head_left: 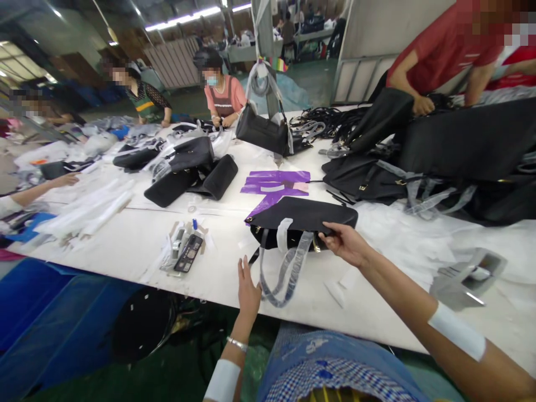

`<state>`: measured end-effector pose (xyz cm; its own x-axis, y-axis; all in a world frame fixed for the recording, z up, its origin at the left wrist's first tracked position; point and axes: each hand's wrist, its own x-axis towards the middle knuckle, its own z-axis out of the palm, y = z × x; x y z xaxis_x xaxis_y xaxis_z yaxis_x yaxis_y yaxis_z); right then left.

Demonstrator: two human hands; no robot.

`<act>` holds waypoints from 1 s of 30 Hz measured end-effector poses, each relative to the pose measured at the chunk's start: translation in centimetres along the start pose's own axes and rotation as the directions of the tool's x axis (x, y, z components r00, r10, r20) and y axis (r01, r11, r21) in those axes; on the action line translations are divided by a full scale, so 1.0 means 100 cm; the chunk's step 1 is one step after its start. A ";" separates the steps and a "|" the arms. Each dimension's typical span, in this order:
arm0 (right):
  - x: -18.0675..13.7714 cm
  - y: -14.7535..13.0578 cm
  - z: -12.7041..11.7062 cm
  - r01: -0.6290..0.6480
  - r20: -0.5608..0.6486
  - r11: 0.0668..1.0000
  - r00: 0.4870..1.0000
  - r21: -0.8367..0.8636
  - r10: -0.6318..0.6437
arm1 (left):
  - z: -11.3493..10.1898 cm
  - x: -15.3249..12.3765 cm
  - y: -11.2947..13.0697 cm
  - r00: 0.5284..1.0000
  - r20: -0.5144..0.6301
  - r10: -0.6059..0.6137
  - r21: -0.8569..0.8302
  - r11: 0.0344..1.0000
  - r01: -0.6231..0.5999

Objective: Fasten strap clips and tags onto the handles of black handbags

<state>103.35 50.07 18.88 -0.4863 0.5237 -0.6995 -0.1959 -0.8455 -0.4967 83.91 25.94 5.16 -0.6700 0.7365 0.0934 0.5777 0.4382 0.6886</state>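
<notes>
A black handbag (304, 218) lies flat on the white table (138, 245) in front of me, its handles wrapped in clear plastic (287, 268) and hanging toward the near edge. My right hand (345, 243) grips the bag's near rim by the handle base. With fingers apart and holding nothing, my left hand (248, 290) hovers at the table edge, just left of the wrapped handles. Purple sheets (274, 184) lie beyond the bag.
A phone (188, 252) and small tools lie left of the bag. More black bags (190, 170) and a pile of bags (439, 156) cover the far table. Other people work at the far side and right. A grey tape dispenser (469, 276) sits at right.
</notes>
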 end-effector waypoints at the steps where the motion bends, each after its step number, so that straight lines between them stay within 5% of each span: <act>1: -0.011 -0.004 0.007 -0.071 0.062 0.997 0.996 0.030 0.069 | -0.006 0.011 0.005 0.997 -0.071 0.024 0.014 1.000 -0.023; 4: -0.048 -0.006 0.015 -0.265 0.267 0.958 0.936 0.110 0.228 | -0.026 0.038 0.022 0.966 -0.199 0.164 0.063 0.986 -0.154; 6: -0.073 0.002 0.014 -0.331 0.362 0.937 0.892 0.112 0.272 | -0.040 0.050 0.031 0.940 -0.187 0.286 0.081 0.958 -0.275; 11: -0.114 0.033 -0.002 -0.470 0.538 0.881 0.759 0.061 0.367 | -0.054 0.056 0.041 0.852 0.117 0.510 -0.010 0.858 -0.513; 14: -0.110 0.041 -0.013 -0.472 0.598 0.875 0.734 0.107 0.323 | -0.045 0.050 0.045 0.804 0.208 0.558 -0.141 0.830 -0.540; 18: -0.085 0.031 -0.018 -0.259 0.505 0.952 0.851 0.166 0.144 | -0.028 0.056 0.062 0.854 0.229 0.467 -0.247 0.877 -0.412; 21: -0.075 0.016 -0.027 0.269 0.343 0.962 0.909 -0.051 -0.236 | -0.019 0.073 0.076 0.869 0.212 0.447 -0.271 0.881 -0.387; 23: -0.079 0.009 -0.042 0.638 0.316 0.688 0.770 -0.346 -0.555 | -0.015 0.084 0.081 0.833 0.236 0.501 -0.275 0.856 -0.437; 25: -0.087 0.005 -0.062 0.701 0.399 0.288 0.642 -0.653 -0.655 | -0.010 0.090 0.083 0.782 0.295 0.549 -0.260 0.833 -0.488; 27: -0.092 0.006 -0.083 0.556 0.450 -0.010 0.662 -0.831 -0.599 | -0.002 0.091 0.084 0.776 0.328 0.539 -0.232 0.842 -0.487; 30: -0.091 0.009 -0.101 0.359 0.375 -0.156 0.692 -0.920 -0.617 | 0.008 0.090 0.094 0.830 0.320 0.458 -0.245 0.886 -0.394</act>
<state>116.23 45.57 19.59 -0.5349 0.8448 0.0148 0.6392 0.4161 -0.6467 83.71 37.12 11.91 -0.1424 0.9763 0.1628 0.6615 -0.0285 0.7494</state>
